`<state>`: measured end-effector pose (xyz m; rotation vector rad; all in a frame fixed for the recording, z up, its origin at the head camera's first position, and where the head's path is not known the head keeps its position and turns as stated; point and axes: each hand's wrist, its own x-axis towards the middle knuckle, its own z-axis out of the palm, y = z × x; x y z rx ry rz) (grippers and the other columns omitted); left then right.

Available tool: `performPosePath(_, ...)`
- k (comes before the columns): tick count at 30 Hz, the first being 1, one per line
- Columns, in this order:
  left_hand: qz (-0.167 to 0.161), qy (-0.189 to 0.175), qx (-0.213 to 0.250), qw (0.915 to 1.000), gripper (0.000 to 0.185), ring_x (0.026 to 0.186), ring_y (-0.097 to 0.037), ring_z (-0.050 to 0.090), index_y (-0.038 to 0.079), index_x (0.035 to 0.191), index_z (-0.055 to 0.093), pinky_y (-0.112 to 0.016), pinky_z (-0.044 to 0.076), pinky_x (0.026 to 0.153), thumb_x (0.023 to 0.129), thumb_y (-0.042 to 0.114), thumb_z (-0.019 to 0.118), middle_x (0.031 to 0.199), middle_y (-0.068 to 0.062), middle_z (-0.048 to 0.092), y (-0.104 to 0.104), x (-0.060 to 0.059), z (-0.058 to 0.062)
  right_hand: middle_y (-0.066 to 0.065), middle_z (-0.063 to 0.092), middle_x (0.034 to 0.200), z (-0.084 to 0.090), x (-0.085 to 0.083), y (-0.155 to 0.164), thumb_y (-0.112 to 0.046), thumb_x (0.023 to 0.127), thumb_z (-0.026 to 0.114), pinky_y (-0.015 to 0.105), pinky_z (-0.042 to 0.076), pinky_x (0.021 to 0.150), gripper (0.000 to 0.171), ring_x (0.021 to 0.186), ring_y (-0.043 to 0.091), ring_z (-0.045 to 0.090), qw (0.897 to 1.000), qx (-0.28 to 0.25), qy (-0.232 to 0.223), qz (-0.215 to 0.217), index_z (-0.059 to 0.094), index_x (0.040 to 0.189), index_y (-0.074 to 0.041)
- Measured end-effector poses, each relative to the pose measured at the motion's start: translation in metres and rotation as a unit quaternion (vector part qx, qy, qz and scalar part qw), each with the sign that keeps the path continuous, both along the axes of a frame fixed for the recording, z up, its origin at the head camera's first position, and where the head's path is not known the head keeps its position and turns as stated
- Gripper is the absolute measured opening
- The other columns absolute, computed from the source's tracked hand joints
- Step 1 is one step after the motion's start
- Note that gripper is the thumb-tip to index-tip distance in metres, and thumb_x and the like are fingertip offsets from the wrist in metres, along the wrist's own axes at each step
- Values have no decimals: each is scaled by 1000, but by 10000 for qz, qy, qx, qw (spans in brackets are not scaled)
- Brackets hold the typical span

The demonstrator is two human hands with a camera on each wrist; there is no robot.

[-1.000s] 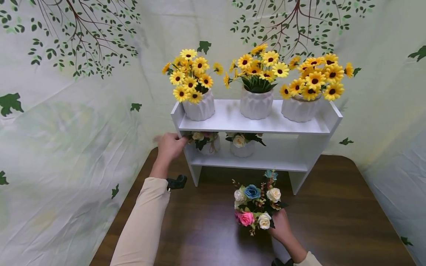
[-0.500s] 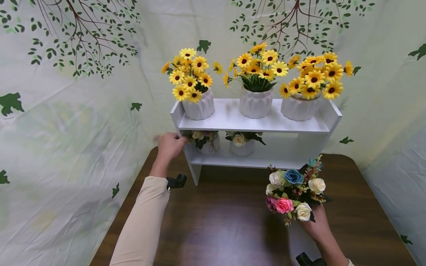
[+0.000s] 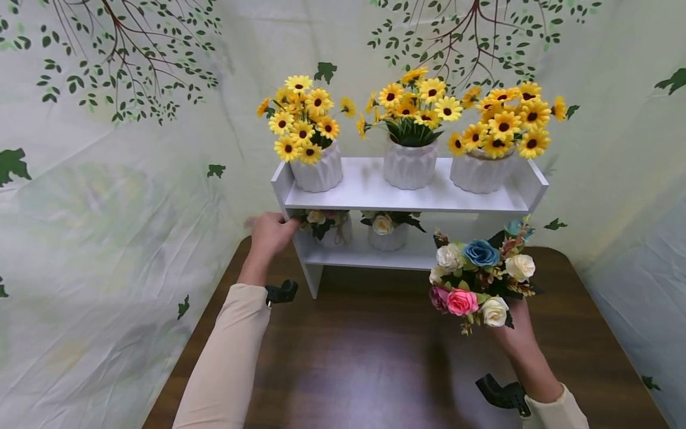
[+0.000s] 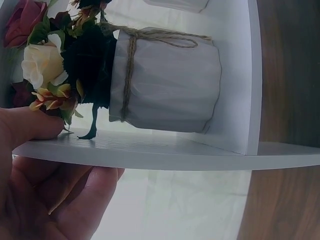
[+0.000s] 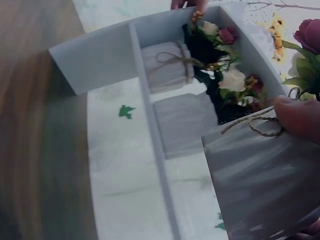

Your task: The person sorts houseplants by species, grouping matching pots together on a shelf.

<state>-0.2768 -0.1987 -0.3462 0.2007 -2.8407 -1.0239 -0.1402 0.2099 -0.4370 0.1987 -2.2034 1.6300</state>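
My left hand (image 3: 270,232) grips the left side panel of the white shelf (image 3: 402,199); in the left wrist view the thumb lies inside the panel and the fingers (image 4: 90,200) outside. Close by the thumb stands a white pot (image 4: 167,82) tied with twine, holding roses. My right hand (image 3: 517,328) holds a flower pot in the air before the right part of the lower shelf. Blue, pink and cream roses (image 3: 482,268) fill it and hide the pot in the head view. The right wrist view shows its white pot (image 5: 265,175) with a twine bow, the thumb (image 5: 300,117) at its rim.
Three white pots of yellow sunflowers (image 3: 409,167) line the top shelf. Two rose pots, one of them in the middle (image 3: 388,235), stand on the lower shelf. The brown table (image 3: 364,345) lies underneath, with a leaf-printed cloth (image 3: 107,238) behind and beside it.
My right hand has carried the rose pot to the right, then up and forward toward the lower shelf. The left hand keeps its grip on the side panel.
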Motion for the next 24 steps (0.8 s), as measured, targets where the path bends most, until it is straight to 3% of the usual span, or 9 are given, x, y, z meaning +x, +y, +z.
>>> performPosePath(3,-24,69,-81,9999,35,69,-28,51,9,61,51,-58,29,105,92,27,55,54,0,49,0,0,1,-27,43,129,11,-11,-2,-5,91,56,5,34,92,65,118,-6,40,9996,-138,-252,11,32,151,-8)
performPosePath(6,-40,119,-140,9998,35,72,-30,53,9,61,52,-63,13,116,92,27,55,54,0,50,0,1,1,-26,46,125,19,-22,-3,-11,93,59,7,37,90,63,115,-4,43,9978,-148,-647,-9,33,150,-9)
performPosePath(8,-28,121,-124,9998,35,72,-30,53,10,61,52,-62,13,116,92,27,56,54,0,50,0,1,1,-23,48,123,23,-29,-4,-16,95,60,7,40,87,61,111,-2,45,9955,-133,-943,-5,34,150,-9)
performPosePath(10,-15,107,-106,9999,35,70,-28,52,10,62,52,-58,21,112,92,27,56,54,0,50,0,2,1,-17,50,128,26,-36,-4,-20,95,61,7,40,86,63,111,-2,45,9927,-119,-1200,4,34,151,-10)
performPosePath(12,4,75,-87,9999,35,66,-26,51,10,62,51,-51,35,99,92,28,56,54,1,49,0,2,0,-8,49,137,28,-42,-4,-24,96,61,6,40,87,66,117,0,44,9895,-120,-1438,17,31,153,-12)
performPosePath(15,18,61,-81,9999,35,63,-23,48,11,62,50,-45,38,81,92,28,55,54,1,48,0,2,0,4,37,155,28,-52,-3,-29,97,60,5,38,89,72,132,10,39,9853,-198,-1693,84,22,158,-16)
performPosePath(17,2,80,-92,9999,35,63,-24,48,10,62,51,-48,40,88,91,28,55,54,1,48,0,1,-1,6,29,161,27,-59,-3,-28,98,60,11,38,98,77,141,17,34,9836,-282,-1780,116,16,160,-19)
performPosePath(21,-31,74,-66,9999,34,67,-26,50,8,63,54,-60,23,109,92,28,55,55,0,49,0,1,-1,12,22,165,23,-73,-4,-17,96,60,37,31,119,82,149,26,24,9845,-320,-1725,29,9,160,-15)
performPosePath(24,-42,67,-53,10000,34,69,-27,51,7,65,55,-60,26,108,92,28,55,56,-1,50,0,1,-1,18,24,163,21,-80,-6,-9,93,60,49,22,122,81,149,30,23,9859,-227,-1644,-222,12,159,-6)
